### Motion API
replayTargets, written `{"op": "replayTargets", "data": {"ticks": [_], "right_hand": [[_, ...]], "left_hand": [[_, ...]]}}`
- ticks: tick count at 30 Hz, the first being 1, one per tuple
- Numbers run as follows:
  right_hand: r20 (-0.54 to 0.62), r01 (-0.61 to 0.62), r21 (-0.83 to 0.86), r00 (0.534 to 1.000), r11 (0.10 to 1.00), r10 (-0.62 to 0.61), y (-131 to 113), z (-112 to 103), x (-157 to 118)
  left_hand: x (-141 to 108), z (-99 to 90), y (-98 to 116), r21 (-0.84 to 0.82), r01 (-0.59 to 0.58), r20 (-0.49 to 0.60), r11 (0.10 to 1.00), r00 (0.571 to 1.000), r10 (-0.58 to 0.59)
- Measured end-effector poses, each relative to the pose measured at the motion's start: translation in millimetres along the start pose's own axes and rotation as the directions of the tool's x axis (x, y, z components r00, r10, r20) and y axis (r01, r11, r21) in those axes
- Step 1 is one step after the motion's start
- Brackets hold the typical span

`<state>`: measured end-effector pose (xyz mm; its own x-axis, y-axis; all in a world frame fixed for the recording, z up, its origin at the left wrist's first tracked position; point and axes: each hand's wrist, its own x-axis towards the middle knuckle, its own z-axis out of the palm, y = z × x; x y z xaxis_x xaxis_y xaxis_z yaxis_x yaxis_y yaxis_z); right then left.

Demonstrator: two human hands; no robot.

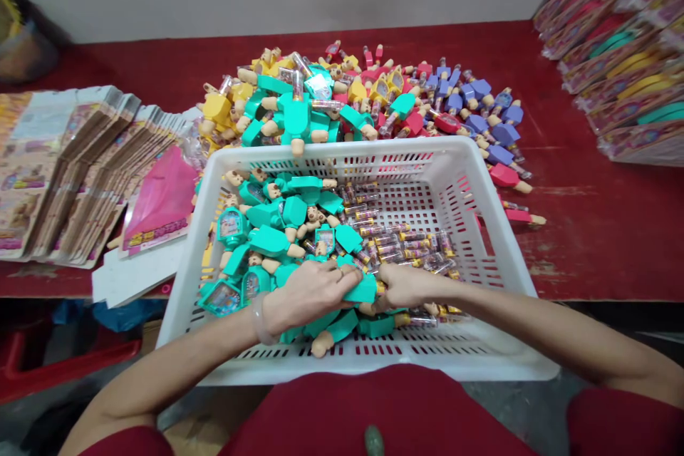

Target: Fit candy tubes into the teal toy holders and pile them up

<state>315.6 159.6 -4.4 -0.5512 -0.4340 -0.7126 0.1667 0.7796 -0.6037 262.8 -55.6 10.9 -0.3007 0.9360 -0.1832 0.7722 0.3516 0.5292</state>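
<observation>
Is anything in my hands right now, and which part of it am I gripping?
Yes, a teal toy: the left hand holds its body. The right hand is at its other end; its exact grip is hidden.

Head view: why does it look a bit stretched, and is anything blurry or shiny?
Head view: the forearms seem drawn out towards the lower corners, probably wide-lens distortion; the packs at right look soft; small glints sit on the clear tubes; light looks fairly even, with the floor area below the table darker.
</observation>
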Motion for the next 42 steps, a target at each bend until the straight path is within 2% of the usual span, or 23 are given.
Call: {"op": "replayTargets", "data": {"ticks": [2, 3, 5, 6, 7, 8, 10, 12, 13, 15, 19, 21, 23, 25, 27, 29, 31, 32, 34, 36, 37, 39, 42], "right_hand": [[0.201, 0.041, 0.171, 0.977, 0.984, -0.076, 4, 0, 2], [0.185, 0.067, 0.159, 0.978, 0.985, -0.097, 5, 0, 2], [-0.109, 0.145, -0.061, 0.983, 0.988, -0.151, 5, 1, 1], [-0.297, 0.177, -0.235, 0.923, 0.956, -0.244, 5, 1, 0], [-0.434, 0.190, -0.415, 0.818, 0.890, -0.377, 4, 1, -3], [-0.492, 0.188, -0.574, 0.699, 0.797, -0.519, 3, 1, -5], [-0.431, 0.184, -0.783, 0.527, 0.594, -0.732, 1, 1, -12], [-0.337, 0.181, -0.871, 0.458, 0.458, -0.823, -2, 2, -20], [-0.311, 0.184, -0.885, 0.451, 0.428, -0.837, -4, 3, -24], [-0.299, 0.205, -0.879, 0.468, 0.431, -0.832, -9, 7, -31], [-0.370, 0.314, -0.719, 0.583, 0.620, -0.724, -18, 9, -43], [-0.400, 0.383, -0.495, 0.697, 0.780, -0.595, -19, 6, -45], [-0.365, 0.403, -0.152, 0.826, 0.902, -0.430, -16, 2, -41], [-0.236, 0.346, 0.206, 0.925, 0.915, -0.297, -11, -3, -33], [-0.089, 0.246, 0.442, 0.969, 0.863, -0.231, -5, -6, -21], [-0.039, 0.200, 0.489, 0.977, 0.849, -0.208, 0, -9, -12], [-0.190, 0.288, 0.317, 0.953, 0.904, -0.237, 2, -11, -8], [-0.319, 0.352, 0.134, 0.900, 0.926, -0.296, 1, -12, -8], [-0.499, 0.399, -0.336, 0.694, 0.854, -0.520, -1, -12, -11], [-0.463, 0.320, -0.689, 0.496, 0.650, -0.735, -3, -8, -16], [-0.402, 0.279, -0.786, 0.445, 0.551, -0.800, -5, -5, -18], [-0.322, 0.215, -0.873, 0.421, 0.438, -0.848, -7, 2, -21], [-0.293, 0.206, -0.883, 0.461, 0.423, -0.837, -9, 11, -23]], "left_hand": [[-2, -2.1, 0, 0.017, -0.050, -0.018, 0.999, 0.999, 0.050], [-3, -4.4, -1, -0.023, -0.029, -0.040, 0.999, 0.999, 0.028], [-5, -10.3, -3, -0.220, 0.076, -0.045, 0.973, 0.995, -0.087], [-6, -13.4, -6, -0.367, 0.144, 0.003, 0.919, 0.988, -0.154], [-6, -16.3, -8, -0.518, 0.221, 0.091, 0.826, 0.975, -0.203], [-6, -18.9, -11, -0.644, 0.302, 0.205, 0.703, 0.953, -0.221], [-7, -23.3, -15, -0.768, 0.453, 0.415, 0.453, 0.890, -0.187], [-8, -27.3, -16, -0.782, 0.536, 0.513, 0.316, 0.843, -0.160], [-9, -29.5, -14, -0.780, 0.549, 0.528, 0.300, 0.835, -0.157], [-11, -34.2, -7, -0.775, 0.520, 0.495, 0.359, 0.853, -0.165], [-14, -39.9, 7, -0.669, 0.274, 0.241, 0.690, 0.959, -0.147], [-16, -36.5, 9, -0.498, 0.164, 0.143, 0.851, 0.984, -0.106], [-16, -28.0, 6, -0.286, 0.054, 0.077, 0.957, 0.996, -0.034], [-15, -17.0, -1, -0.106, -0.044, 0.014, 0.993, 0.999, 0.045], [-13, -8.3, -9, -0.033, -0.074, -0.027, 0.997, 0.997, 0.073], [-11, -5.9, -14, -0.084, -0.035, -0.065, 0.996, 0.997, 0.029], [-10, -10.3, -16, -0.246, 0.071, -0.067, 0.967, 0.994, -0.090], [-11, -14.3, -17, -0.362, 0.147, -0.029, 0.921, 0.985, -0.168], [-13, -22.5, -19, -0.591, 0.317, 0.163, 0.742, 0.947, -0.275], [-16, -27.9, -21, -0.720, 0.446, 0.389, 0.531, 0.894, -0.223], [-17, -29.1, -23, -0.745, 0.481, 0.458, 0.463, 0.873, -0.170], [-19, -28.9, -23, -0.759, 0.491, 0.495, 0.427, 0.862, -0.109], [-21, -27.1, -20, -0.741, 0.387, 0.376, 0.549, 0.916, -0.139]]}}
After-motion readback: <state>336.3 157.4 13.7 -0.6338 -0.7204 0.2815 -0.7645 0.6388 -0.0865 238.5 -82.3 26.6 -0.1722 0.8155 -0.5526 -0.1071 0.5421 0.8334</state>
